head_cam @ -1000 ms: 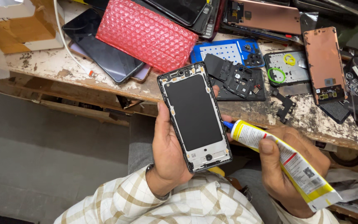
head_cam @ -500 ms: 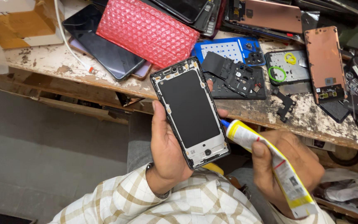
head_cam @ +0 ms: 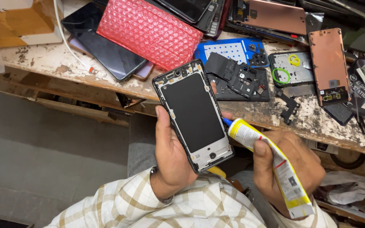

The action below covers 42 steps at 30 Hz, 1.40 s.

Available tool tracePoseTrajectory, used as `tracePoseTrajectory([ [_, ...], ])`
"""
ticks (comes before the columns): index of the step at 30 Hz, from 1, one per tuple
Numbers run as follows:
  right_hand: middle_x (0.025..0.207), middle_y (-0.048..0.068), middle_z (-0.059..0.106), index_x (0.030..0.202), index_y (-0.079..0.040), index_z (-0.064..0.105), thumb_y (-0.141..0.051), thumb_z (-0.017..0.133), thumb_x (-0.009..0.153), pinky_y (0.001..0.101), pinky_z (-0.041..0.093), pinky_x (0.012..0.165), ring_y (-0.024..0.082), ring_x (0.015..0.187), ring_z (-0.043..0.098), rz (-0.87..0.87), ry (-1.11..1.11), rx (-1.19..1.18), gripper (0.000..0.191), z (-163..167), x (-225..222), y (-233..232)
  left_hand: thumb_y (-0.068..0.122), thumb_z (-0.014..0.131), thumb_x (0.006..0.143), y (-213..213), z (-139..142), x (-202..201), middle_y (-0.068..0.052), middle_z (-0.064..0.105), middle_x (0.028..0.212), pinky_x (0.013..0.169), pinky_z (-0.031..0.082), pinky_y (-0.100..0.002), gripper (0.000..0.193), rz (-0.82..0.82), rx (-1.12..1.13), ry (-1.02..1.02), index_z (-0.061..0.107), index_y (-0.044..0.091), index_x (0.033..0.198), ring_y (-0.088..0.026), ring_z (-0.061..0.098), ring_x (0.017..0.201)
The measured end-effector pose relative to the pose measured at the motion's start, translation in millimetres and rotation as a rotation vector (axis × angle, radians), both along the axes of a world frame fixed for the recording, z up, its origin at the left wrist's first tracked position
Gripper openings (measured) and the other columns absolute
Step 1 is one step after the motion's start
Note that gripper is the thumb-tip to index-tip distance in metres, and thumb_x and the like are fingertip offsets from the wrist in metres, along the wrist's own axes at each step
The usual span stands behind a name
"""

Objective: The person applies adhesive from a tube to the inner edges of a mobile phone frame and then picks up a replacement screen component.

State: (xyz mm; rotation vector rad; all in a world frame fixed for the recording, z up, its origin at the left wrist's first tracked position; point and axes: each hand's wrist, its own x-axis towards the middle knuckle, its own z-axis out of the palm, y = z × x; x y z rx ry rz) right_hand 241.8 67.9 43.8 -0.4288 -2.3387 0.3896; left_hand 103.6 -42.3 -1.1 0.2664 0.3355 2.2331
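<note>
1. Gluing appears to be the step in hand: an opened phone frame (head_cam: 193, 116), stripped of its screen, is held up in front of the worktop (head_cam: 55, 63) edge, clear of it, tilted with its camera end away from the body.
2. The left hand (head_cam: 172, 158) is wrapped around the frame's left edge and lower back, grasping it firmly.
3. The right hand (head_cam: 288, 164) is clenched around a yellow-and-white glue tube (head_cam: 271, 162), thumb pressed on top; the blue nozzle is brought right against the frame's right edge, about halfway down.
4. No bead of adhesive can be made out along the rim; too fine to tell. Application is judged barely begun or just starting.
5. Disassembly is judged done: loose black inner covers (head_cam: 237, 76) and a copper-coloured back panel (head_cam: 328, 65) are laid on the worktop, beside a red bubble-wrap pouch (head_cam: 148, 31).
6. Left to do, by judgement: the rest of the rim to be glued, a screen to be seated, parts refitted.
</note>
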Motion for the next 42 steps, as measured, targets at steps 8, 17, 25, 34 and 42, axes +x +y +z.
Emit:
tracePoseTrajectory([
  [8, 0.085, 0.012, 0.067, 0.098, 0.004, 0.064, -0.006, 0.066, 0.105, 0.0304, 0.052, 0.063, 0.021, 0.069, 0.064, 0.045, 0.101, -0.017, 0.012, 5.6, -15.3, 5.9, 0.063, 0.012, 0.115, -4.6, 0.9, 7.4, -0.016, 0.063, 0.132, 0.107, 0.053, -0.045, 0.082, -0.107, 0.128, -0.008, 0.037, -0.001, 0.159, -0.029, 0.064, 0.119],
  [17, 0.085, 0.012, 0.067, 0.100, 0.003, 0.065, -0.009, 0.066, 0.106, 0.0292, 0.051, 0.063, 0.018, 0.067, 0.065, 0.054, 0.098, -0.033, 0.014, 4.8, -19.7, 6.8, 0.064, 0.011, 0.111, -4.9, 0.1, 7.3, -0.016, 0.064, 0.129, 0.099, 0.056, -0.041, 0.086, -0.141, 0.038, -0.023, 0.039, -0.001, 0.159, -0.026, 0.067, 0.107],
  [25, 0.084, 0.012, 0.065, 0.097, 0.001, 0.066, -0.008, 0.066, 0.107, 0.0307, 0.050, 0.062, 0.021, 0.065, 0.064, 0.041, 0.035, -0.003, 0.013, 2.0, -8.2, 5.5, 0.057, 0.015, 0.110, -1.9, -0.2, 4.1, -0.014, 0.054, 0.152, 0.098, 0.056, -0.042, 0.076, 0.006, -0.058, -0.060, 0.036, 0.002, 0.159, -0.026, 0.064, 0.115],
  [34, 0.079, 0.010, 0.062, 0.096, 0.000, 0.066, -0.008, 0.069, 0.106, 0.0301, 0.049, 0.060, 0.021, 0.061, 0.062, -0.015, -0.030, -0.029, 0.014, -7.0, 12.1, 3.4, 0.061, 0.014, 0.114, 2.2, -2.1, -1.6, -0.016, 0.049, 0.154, 0.104, 0.056, -0.044, 0.080, 0.010, 0.057, 0.000, 0.039, -0.001, 0.158, -0.030, 0.062, 0.124],
  [42, 0.079, 0.012, 0.064, 0.092, 0.003, 0.064, -0.007, 0.067, 0.104, 0.0282, 0.050, 0.059, 0.019, 0.063, 0.064, 0.009, -0.003, -0.092, 0.016, -1.2, 12.6, -3.2, 0.060, 0.013, 0.113, 1.1, -0.9, -4.4, -0.012, 0.049, 0.158, 0.103, 0.057, -0.050, 0.079, 0.007, 0.089, -0.016, 0.040, 0.000, 0.157, -0.032, 0.063, 0.124],
])
